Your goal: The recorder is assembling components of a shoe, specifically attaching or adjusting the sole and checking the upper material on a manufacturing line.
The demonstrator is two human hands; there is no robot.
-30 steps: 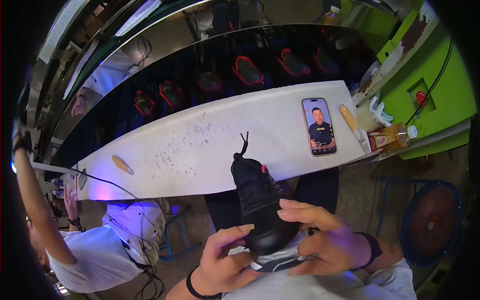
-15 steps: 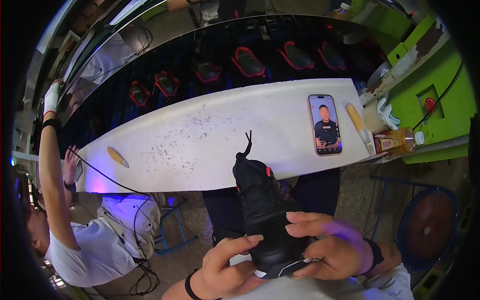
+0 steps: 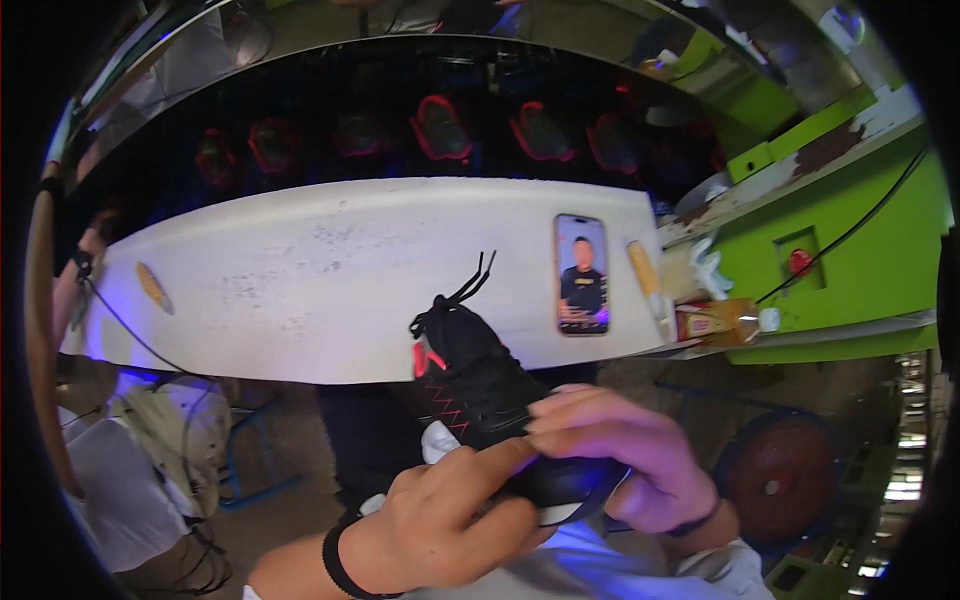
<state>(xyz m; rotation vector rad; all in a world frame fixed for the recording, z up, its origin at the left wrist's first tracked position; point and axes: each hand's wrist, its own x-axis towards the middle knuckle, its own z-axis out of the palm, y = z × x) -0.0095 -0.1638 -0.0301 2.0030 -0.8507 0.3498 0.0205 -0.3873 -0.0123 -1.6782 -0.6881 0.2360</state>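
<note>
A black shoe (image 3: 478,385) with red zigzag stitching on its side is in both my hands, close in front of my body. Its toe end points toward me, and loose black laces (image 3: 465,290) stick out at the far end, over the table edge. My left hand (image 3: 455,515) is closed on the near left part of the shoe, its fingertips on the upper. From the right, my right hand (image 3: 635,455) wraps the toe end with bent fingers near the left fingertips. A pale edge shows beneath the toe; the hands hide much of this end.
On the white tabletop (image 3: 380,230) lie a phone (image 3: 581,290) and yellow-handled tools (image 3: 645,270) (image 3: 153,286). A bottle (image 3: 725,321) stands at the right by a green machine (image 3: 860,250) with a red button. Beyond runs a dark strip with red-edged shoe parts (image 3: 440,128). A co-worker's arm (image 3: 60,300) is at far left.
The view has shifted, so the table and phone sit further left. The shoe has turned, showing its stitched side. My left fingers have moved further across the upper, closer to my right hand.
</note>
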